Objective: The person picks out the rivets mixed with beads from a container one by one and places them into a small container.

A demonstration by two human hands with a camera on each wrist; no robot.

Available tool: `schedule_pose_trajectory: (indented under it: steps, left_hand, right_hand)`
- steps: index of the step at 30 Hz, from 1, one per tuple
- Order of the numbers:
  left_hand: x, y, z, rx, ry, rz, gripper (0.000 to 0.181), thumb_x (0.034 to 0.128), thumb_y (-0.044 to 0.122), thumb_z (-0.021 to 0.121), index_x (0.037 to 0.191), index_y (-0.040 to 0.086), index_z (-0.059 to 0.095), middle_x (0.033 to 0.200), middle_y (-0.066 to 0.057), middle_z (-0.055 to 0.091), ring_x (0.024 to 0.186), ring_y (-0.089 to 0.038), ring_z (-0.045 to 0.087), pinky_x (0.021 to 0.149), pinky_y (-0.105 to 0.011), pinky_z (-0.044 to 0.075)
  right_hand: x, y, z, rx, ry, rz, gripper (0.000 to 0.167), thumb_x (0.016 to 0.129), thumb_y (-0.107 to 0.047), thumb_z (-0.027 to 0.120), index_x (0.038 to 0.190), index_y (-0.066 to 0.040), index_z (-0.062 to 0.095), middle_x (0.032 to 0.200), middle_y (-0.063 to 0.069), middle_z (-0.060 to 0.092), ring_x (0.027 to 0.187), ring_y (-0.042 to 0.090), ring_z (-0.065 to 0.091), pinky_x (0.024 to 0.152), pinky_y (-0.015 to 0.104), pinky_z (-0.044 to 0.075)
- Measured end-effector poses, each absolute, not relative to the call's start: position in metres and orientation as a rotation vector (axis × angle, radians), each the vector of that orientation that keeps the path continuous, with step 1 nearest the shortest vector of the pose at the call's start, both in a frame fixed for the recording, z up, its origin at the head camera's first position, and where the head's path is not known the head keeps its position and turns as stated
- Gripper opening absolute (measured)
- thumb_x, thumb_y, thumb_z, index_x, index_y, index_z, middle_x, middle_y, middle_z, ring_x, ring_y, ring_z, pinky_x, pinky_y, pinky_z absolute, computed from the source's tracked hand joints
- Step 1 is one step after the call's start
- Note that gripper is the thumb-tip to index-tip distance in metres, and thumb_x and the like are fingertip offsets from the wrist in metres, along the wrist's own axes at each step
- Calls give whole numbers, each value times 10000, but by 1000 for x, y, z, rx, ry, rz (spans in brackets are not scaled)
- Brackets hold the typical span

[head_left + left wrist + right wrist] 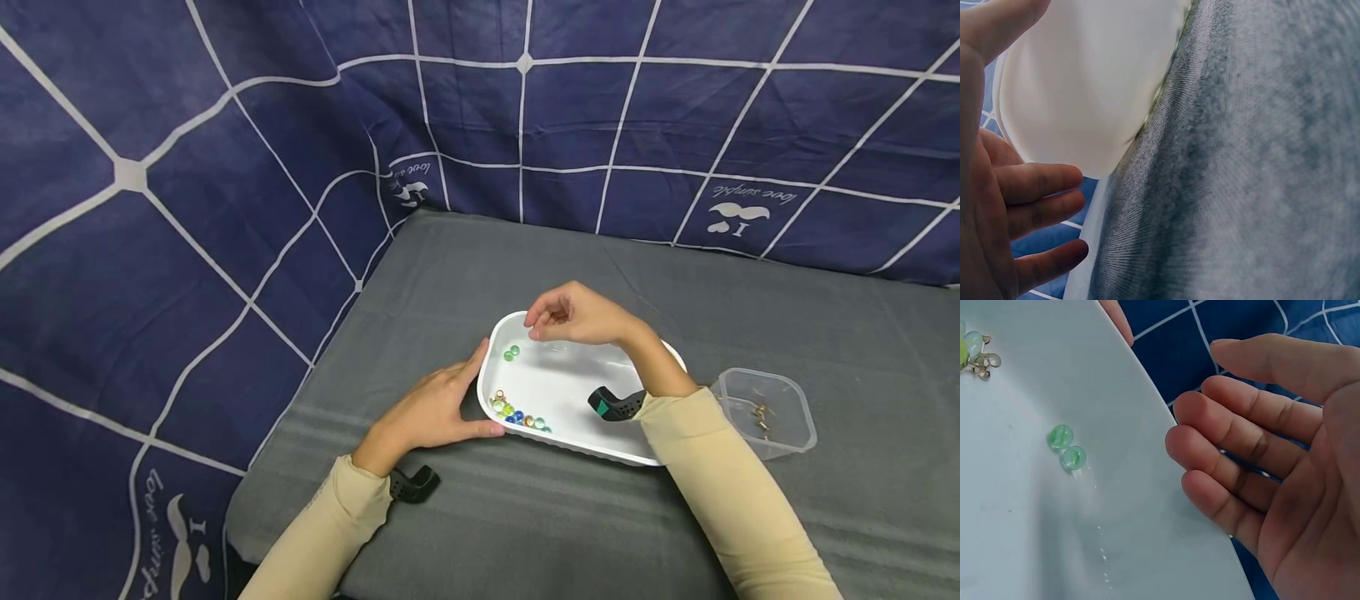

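Note:
A white tray lies on the grey cloth. My left hand rests against its left corner, thumb along the near wall and forefinger at the end wall; the left wrist view shows the other fingers loosely extended beside the tray. Over the far rim hovers my right hand, fingers loosely bent, nothing visible in it. Two green marbles sit near the tray's left end. Mixed coloured marbles gather along the near left edge, with small gold-coloured pieces beside them.
To the right of the tray stands a clear plastic container with several small gold-coloured pieces in it, partly behind the right sleeve. A blue curtain with white lines hangs at the back and left.

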State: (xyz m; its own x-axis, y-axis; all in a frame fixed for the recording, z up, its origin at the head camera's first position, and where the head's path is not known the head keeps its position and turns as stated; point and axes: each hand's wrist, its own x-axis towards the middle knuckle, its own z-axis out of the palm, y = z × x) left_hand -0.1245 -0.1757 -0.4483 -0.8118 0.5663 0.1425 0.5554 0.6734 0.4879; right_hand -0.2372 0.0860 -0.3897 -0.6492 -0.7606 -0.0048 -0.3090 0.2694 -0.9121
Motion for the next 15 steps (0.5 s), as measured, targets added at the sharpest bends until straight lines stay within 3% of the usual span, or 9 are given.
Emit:
schedule_pose_trajectory:
  steps: [9, 15]
  left_hand:
    - [-124, -176, -449, 942, 2845, 852, 1162, 802, 603, 741, 1573, -4, 118, 1453, -198, 481, 1262, -294, 532, 1031, -443, 437]
    - [-124, -176, -450, 965, 2855, 847, 1158, 803, 599, 743, 1568, -19, 131, 1439, -201, 495, 1250, -295, 541, 1026, -443, 441]
  right_hand:
    - [-237, 80, -396, -1011, 2073, -1308, 186, 867, -4, 717, 997, 119, 669, 816, 91, 692, 729, 126, 621, 673, 222, 503]
    - [-234, 71, -404, -1066, 2083, -1216, 132, 859, -25, 728, 959, 57, 700, 809, 125, 700, 703, 125, 603, 629, 211, 470]
